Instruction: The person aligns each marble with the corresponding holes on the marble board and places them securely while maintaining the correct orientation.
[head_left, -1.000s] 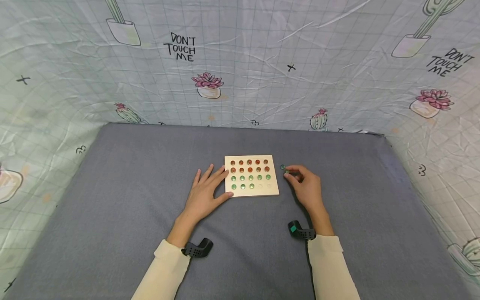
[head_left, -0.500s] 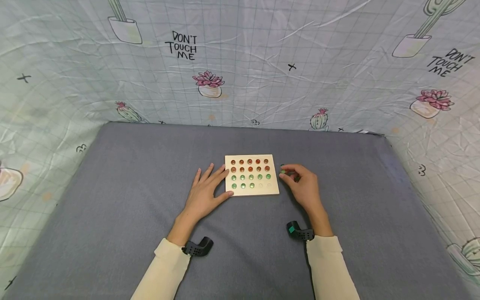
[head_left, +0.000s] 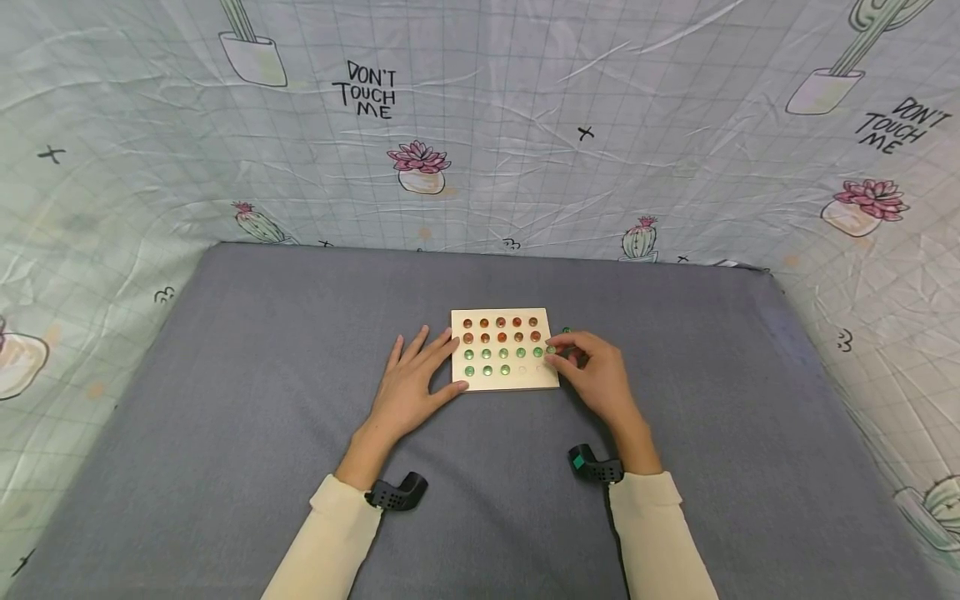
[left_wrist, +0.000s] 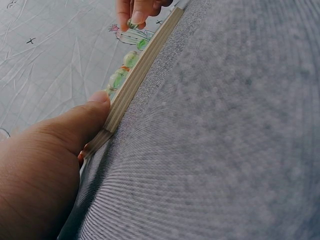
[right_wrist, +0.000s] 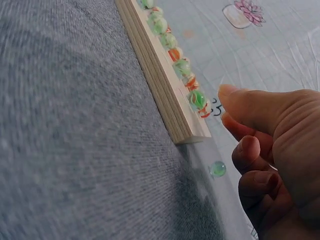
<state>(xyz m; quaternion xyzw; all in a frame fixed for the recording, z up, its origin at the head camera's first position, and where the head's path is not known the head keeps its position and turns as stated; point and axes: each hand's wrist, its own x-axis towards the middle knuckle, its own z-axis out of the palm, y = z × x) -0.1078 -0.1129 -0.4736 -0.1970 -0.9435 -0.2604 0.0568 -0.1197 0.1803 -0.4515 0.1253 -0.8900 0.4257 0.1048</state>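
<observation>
A pale wooden board (head_left: pixel 493 382) lies on the cloth, with two rows of red-orange marbles at the back and green ones in front. Two hollows at its front right corner hold no marble. My left hand (head_left: pixel 408 396) rests spread at the board's left edge; in the left wrist view its thumb (left_wrist: pixel 82 122) presses the corner. Between thumb and fingertips my right hand (head_left: pixel 596 375) pinches a green marble (left_wrist: pixel 132 23), held just above the board's right edge. In the right wrist view the thumb and fingers hide that marble.
Another green marble (right_wrist: pixel 218 169) lies on the cloth beyond the right hand, right of the board. Grey cloth (head_left: pixel 300 317) covers the table. A printed curtain (head_left: pixel 495 167) rises behind the table and at both sides.
The right hand has moved left with the pinched green marble, from beside the loose marble to the board's right edge. My left hand keeps its place.
</observation>
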